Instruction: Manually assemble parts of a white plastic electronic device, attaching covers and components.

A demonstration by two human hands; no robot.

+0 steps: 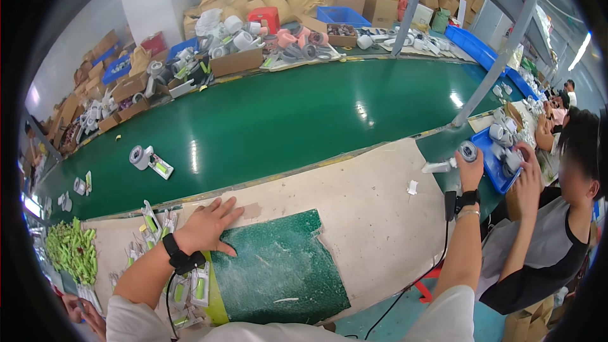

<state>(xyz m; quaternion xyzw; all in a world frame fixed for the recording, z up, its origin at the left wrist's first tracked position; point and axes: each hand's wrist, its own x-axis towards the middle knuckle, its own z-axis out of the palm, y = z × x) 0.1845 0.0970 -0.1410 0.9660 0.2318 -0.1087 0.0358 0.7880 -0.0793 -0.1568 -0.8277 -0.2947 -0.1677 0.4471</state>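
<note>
My left hand (206, 225) lies flat with fingers spread, on the cardboard-covered bench at the upper left corner of a worn green mat (285, 272). Close to its wrist are several white handle shells (200, 284) with light green cylinders and thin wires in them. Stretched out to the far right, my right hand (470, 171) is closed around a white handheld appliance (468, 151) with a round, dark-centred head. Its pale handle (437, 167) points left. My fingers hide part of its body.
A green conveyor belt (266, 114) runs beyond the bench, carrying a white appliance with an opened handle (149, 161). Green cylinders (71, 250) are heaped at left. At right, a co-worker (538, 234) reaches over a blue tray (491, 152) of white parts. A metal post (500, 57) rises nearby.
</note>
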